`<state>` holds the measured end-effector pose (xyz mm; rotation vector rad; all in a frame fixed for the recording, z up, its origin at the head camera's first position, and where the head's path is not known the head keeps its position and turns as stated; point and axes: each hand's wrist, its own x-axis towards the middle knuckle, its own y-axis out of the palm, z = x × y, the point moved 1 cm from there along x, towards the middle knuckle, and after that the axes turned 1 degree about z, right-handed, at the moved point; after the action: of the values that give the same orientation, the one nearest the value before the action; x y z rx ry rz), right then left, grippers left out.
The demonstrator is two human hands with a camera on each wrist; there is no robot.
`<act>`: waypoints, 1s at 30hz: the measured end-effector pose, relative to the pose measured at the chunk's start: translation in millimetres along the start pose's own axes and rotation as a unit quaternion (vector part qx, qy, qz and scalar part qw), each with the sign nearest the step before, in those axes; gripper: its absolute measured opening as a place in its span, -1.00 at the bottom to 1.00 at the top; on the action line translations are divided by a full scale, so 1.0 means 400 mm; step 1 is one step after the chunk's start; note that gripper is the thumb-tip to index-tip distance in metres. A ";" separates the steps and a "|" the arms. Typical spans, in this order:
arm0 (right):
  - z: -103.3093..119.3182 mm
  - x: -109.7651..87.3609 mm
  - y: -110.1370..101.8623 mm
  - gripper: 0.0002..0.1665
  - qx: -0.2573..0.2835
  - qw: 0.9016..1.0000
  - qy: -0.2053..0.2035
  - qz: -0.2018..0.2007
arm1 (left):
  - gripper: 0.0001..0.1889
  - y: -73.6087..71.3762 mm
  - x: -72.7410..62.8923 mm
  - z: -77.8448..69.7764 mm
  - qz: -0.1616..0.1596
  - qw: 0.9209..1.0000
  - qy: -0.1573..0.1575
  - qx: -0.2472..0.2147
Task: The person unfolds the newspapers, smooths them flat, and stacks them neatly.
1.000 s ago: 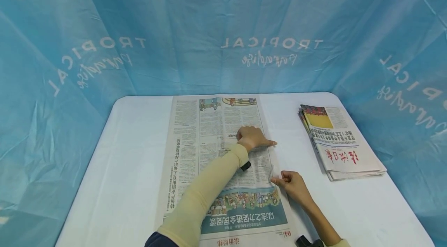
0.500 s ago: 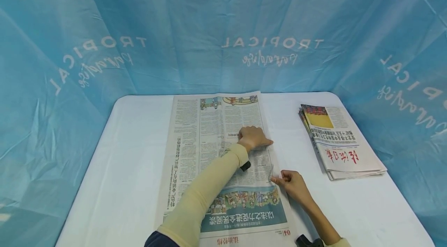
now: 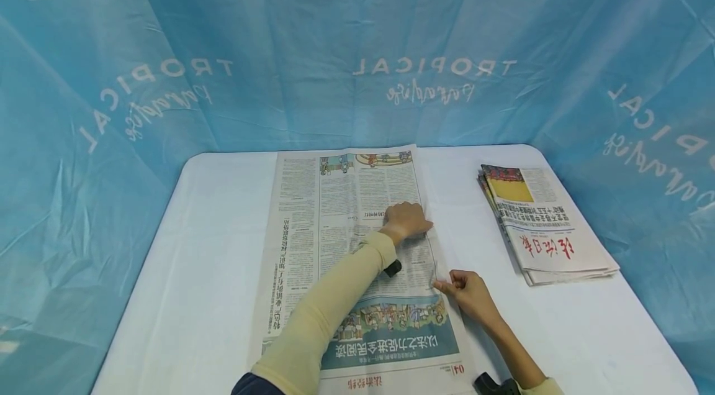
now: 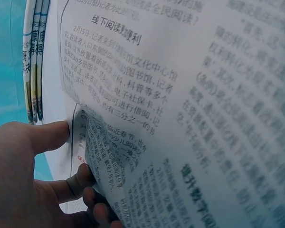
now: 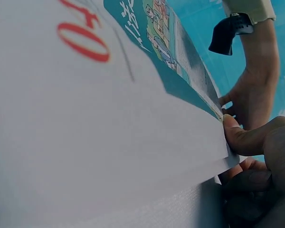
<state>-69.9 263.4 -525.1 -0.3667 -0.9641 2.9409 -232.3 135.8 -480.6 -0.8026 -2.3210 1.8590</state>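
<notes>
A newspaper [image 3: 335, 215] lies spread on the white table, its printed headline upside down in the head view. My left hand [image 3: 406, 220] reaches across it to the right edge. In the left wrist view the left thumb [image 4: 50, 137] meets the paper's margin while the curled fingers [image 4: 85, 175] hold a buckled part of the sheet. Lower on the same edge, my right hand [image 3: 468, 292] pinches the paper between thumb and fingers. The right wrist view shows that right thumb [image 5: 242, 135] on top of the lifted edge, with the fingers beneath.
A stack of folded newspapers [image 3: 553, 227] sits on the right of the white table [image 3: 212, 227]. Blue printed sheeting [image 3: 313, 59] hangs behind the table and along both sides.
The left thumb has drawn in from beyond the right edge to the paper's margin. The paper's far right corner has shifted slightly up. The right hand keeps its pinch in place.
</notes>
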 end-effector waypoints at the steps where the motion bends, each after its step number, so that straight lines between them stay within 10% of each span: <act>1: 0.000 0.001 -0.001 -0.52 -0.001 1.000 -0.002 0.000 | -0.58 0.000 0.000 0.002 -0.001 1.000 0.004 -0.003; 16: -0.011 0.007 -0.041 -0.42 0.106 0.989 -0.025 0.095 | -0.67 0.014 0.009 0.034 -0.005 0.997 0.043 -0.070; 30: -0.018 0.014 -0.029 -0.63 0.076 0.995 0.004 0.065 | -0.61 -0.006 0.001 0.039 0.021 0.980 0.049 -0.192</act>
<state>-74.4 277.5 -525.4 -0.4498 -0.7363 3.1011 -238.9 121.6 -482.9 -0.9608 -2.6531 1.3630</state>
